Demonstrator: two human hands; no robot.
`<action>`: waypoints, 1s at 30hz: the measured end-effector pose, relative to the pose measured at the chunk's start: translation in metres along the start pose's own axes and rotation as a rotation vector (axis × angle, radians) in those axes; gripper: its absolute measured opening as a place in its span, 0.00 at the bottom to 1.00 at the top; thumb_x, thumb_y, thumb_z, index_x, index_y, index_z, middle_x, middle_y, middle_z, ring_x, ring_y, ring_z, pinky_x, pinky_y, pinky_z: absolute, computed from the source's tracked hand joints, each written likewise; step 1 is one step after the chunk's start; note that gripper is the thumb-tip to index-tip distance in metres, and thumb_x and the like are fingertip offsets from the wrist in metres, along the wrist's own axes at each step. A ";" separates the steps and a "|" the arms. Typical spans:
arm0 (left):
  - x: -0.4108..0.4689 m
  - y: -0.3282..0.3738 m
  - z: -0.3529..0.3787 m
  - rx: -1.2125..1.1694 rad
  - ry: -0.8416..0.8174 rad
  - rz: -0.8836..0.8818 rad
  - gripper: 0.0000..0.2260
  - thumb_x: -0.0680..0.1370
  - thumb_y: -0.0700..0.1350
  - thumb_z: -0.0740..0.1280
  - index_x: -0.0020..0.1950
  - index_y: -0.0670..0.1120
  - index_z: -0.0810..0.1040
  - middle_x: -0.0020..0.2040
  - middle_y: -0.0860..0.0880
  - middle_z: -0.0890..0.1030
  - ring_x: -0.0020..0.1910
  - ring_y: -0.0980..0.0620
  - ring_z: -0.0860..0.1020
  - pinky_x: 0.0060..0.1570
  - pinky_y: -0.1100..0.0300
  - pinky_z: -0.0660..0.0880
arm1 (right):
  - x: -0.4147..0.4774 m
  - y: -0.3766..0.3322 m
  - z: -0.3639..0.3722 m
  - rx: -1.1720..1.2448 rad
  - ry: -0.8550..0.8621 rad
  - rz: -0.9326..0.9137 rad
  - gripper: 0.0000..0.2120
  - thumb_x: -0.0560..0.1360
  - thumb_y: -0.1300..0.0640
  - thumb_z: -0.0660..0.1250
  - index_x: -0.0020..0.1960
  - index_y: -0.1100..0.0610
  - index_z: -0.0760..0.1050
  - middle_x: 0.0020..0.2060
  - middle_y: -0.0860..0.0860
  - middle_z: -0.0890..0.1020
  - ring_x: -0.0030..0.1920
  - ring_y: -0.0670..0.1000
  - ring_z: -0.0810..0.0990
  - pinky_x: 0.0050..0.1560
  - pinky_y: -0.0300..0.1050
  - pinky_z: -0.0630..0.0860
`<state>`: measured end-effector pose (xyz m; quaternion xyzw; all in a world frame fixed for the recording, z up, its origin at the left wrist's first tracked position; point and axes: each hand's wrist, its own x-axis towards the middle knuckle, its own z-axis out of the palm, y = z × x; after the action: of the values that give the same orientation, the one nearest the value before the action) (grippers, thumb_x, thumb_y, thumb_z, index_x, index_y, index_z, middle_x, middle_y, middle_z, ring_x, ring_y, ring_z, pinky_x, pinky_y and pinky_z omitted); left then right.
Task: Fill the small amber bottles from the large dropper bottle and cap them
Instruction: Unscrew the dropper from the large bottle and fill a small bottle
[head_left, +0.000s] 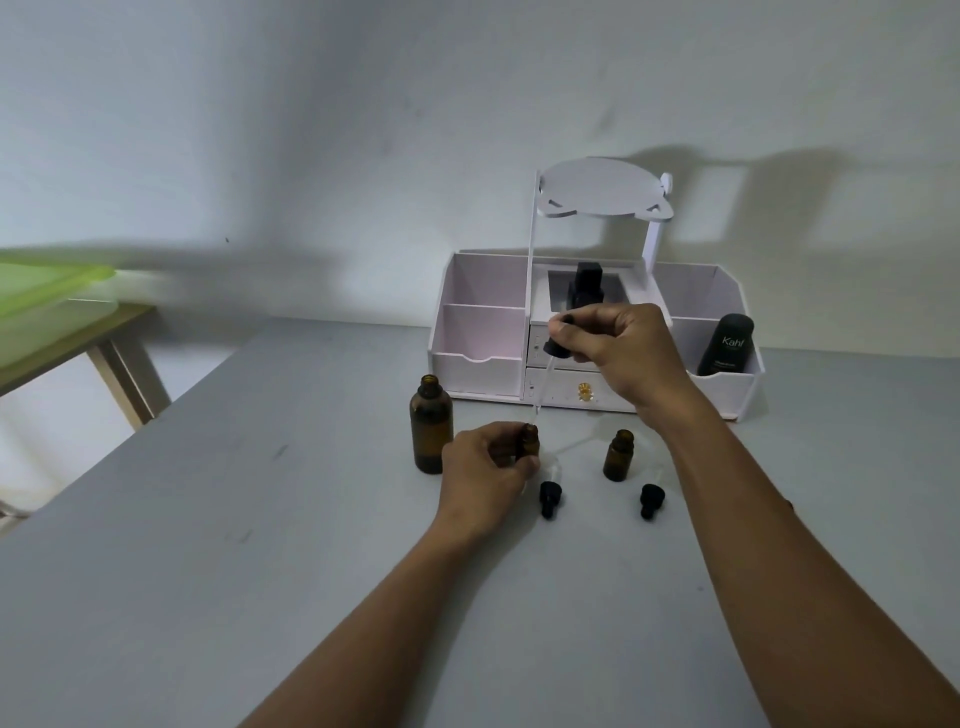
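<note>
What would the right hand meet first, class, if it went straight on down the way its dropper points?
Probably the open mouth of the small amber bottle gripped by the left hand; the glass tip of the dropper hangs just above it, though one view leaves depth unsure.

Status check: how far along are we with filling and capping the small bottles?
Done: the large bottle stands open. In hand: the left hand grips one small bottle; the right hand holds the dropper with its tip at that bottle's mouth. Left: the second small bottle stands uncapped, and both caps lie on the table. Fill levels cannot be told.
</note>
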<state>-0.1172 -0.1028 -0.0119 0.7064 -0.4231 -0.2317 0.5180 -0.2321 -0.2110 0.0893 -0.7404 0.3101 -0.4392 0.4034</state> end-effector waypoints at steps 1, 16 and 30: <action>0.000 0.000 0.000 -0.003 -0.001 -0.001 0.20 0.75 0.39 0.75 0.67 0.46 0.80 0.61 0.49 0.84 0.58 0.54 0.82 0.66 0.56 0.76 | 0.000 0.000 0.000 0.007 0.000 -0.005 0.03 0.74 0.60 0.74 0.47 0.55 0.85 0.38 0.45 0.86 0.36 0.37 0.84 0.40 0.29 0.78; -0.001 0.002 0.001 -0.002 0.011 -0.027 0.20 0.76 0.38 0.74 0.68 0.45 0.79 0.62 0.49 0.84 0.56 0.56 0.82 0.63 0.62 0.75 | 0.002 0.000 0.005 -0.079 0.025 -0.041 0.02 0.73 0.59 0.75 0.46 0.55 0.85 0.37 0.46 0.86 0.36 0.35 0.82 0.40 0.26 0.76; -0.023 -0.001 -0.042 0.120 0.211 0.275 0.12 0.74 0.48 0.77 0.56 0.52 0.85 0.49 0.59 0.85 0.44 0.60 0.83 0.44 0.63 0.82 | -0.001 -0.040 -0.008 0.085 0.137 -0.178 0.03 0.75 0.56 0.73 0.46 0.49 0.84 0.38 0.43 0.86 0.40 0.42 0.85 0.41 0.43 0.83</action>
<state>-0.0973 -0.0613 -0.0002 0.6919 -0.4720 -0.0576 0.5432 -0.2355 -0.1929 0.1261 -0.7156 0.2509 -0.5355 0.3717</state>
